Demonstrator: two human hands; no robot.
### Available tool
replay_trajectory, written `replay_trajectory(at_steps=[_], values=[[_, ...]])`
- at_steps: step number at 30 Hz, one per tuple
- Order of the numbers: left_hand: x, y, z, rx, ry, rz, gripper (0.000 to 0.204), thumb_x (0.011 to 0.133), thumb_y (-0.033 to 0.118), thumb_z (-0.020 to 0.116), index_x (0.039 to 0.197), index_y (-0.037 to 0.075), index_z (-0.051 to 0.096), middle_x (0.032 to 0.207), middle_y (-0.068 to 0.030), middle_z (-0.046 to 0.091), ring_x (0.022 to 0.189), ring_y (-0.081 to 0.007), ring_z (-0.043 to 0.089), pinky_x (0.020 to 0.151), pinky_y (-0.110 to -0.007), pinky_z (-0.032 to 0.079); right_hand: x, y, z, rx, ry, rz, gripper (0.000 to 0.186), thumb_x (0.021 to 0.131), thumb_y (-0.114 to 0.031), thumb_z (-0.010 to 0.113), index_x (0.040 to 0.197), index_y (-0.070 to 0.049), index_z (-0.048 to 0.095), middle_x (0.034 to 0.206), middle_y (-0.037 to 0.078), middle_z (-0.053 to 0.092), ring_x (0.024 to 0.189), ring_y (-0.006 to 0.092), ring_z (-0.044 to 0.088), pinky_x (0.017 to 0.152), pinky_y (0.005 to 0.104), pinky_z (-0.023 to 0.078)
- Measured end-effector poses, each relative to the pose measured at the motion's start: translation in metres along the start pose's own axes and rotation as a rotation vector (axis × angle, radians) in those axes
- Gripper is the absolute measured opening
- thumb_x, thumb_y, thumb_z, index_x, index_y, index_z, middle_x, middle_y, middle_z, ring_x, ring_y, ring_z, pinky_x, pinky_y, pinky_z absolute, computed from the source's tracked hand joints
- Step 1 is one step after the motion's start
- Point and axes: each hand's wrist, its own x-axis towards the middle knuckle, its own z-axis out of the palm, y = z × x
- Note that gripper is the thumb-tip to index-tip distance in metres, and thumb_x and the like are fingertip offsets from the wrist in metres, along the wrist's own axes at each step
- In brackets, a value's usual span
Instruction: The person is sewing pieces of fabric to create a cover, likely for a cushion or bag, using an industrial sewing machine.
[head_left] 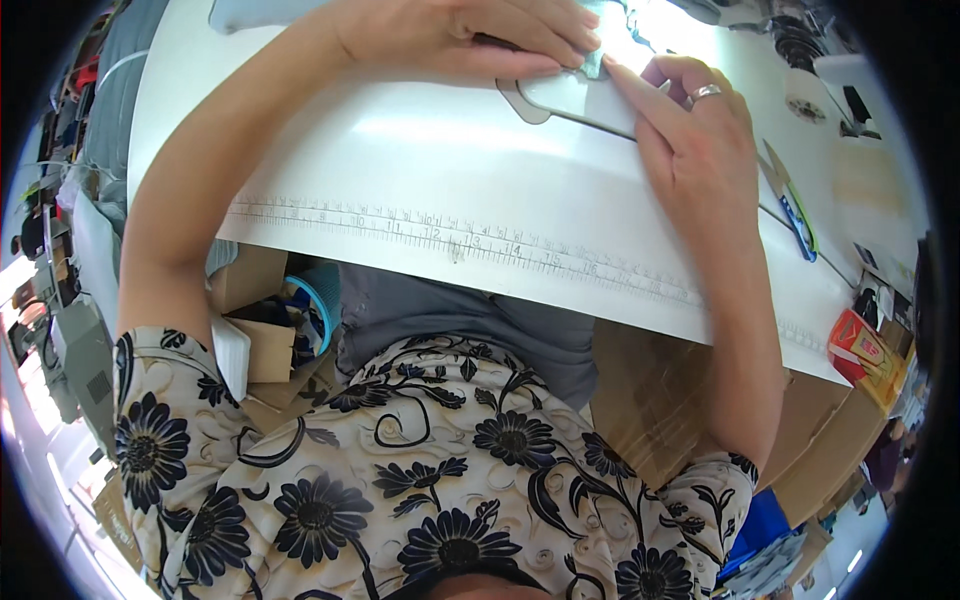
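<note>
A small piece of grey-green cloth lies at the far side of a white table, under a bright glare. My left hand reaches in from the left, its fingers together and pressed on the cloth's left edge. From the right, my right hand, with a ring on one finger, meets the cloth at the tip of its index finger; its other fingers are curled, and the thumb is partly hidden. Below the fingertips a metal-edged plate is set in the tabletop. Glare washes out the cloth's far part.
A printed ruler scale runs along the table's near edge. Small snips with blue-green handles lie right of my right hand. A white thread cone stands beyond, a red-yellow box at the right corner. Cardboard is below.
</note>
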Motion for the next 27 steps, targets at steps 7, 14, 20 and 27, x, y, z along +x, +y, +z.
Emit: replay_trajectory(at_steps=[7, 14, 20, 27], values=[[-0.009, 0.021, 0.01, 0.163, 0.061, 0.027, 0.017, 0.084, 0.015, 0.076, 0.099, 0.007, 0.078, 0.106, -0.0095, 0.075, 0.107, -0.0252, 0.07, 0.103, -0.046, 0.05, -0.002, -0.007, -0.001, -0.065, 0.026, -0.063, 0.029, 0.083, -0.009, 0.069, 0.11, -0.017, 0.074, 0.092, -0.001, 0.059, 0.08, 0.0156, 0.057, 0.076, 0.0341, 0.048], [-0.005, 0.031, 0.017, 0.19, 0.09, -0.07, 0.015, 0.084, 0.014, 0.075, 0.097, 0.007, 0.078, 0.103, -0.0096, 0.075, 0.105, -0.0257, 0.071, 0.103, -0.047, 0.051, -0.004, -0.003, 0.002, -0.029, 0.028, -0.045, 0.028, 0.084, -0.009, 0.068, 0.109, -0.017, 0.075, 0.09, -0.001, 0.06, 0.079, 0.0158, 0.057, 0.075, 0.0336, 0.048], [-0.001, 0.028, 0.018, 0.097, 0.081, -0.199, 0.014, 0.084, 0.014, 0.075, 0.095, 0.007, 0.079, 0.102, -0.0103, 0.075, 0.102, -0.0254, 0.072, 0.103, -0.046, 0.051, -0.002, 0.0, -0.002, 0.016, -0.093, 0.042, 0.036, 0.089, -0.005, 0.058, 0.121, -0.016, 0.072, 0.103, 0.008, 0.061, 0.091, 0.0238, 0.06, 0.083, 0.0355, 0.048], [0.016, 0.025, 0.022, 0.105, 0.078, -0.296, 0.017, 0.085, 0.013, 0.072, 0.098, 0.004, 0.077, 0.106, -0.0134, 0.074, 0.101, -0.0264, 0.072, 0.103, -0.044, 0.051, -0.004, 0.018, 0.007, -0.038, -0.071, 0.046, 0.034, 0.09, -0.009, 0.057, 0.121, -0.016, 0.071, 0.106, 0.009, 0.063, 0.093, 0.0253, 0.062, 0.084, 0.0365, 0.049]])
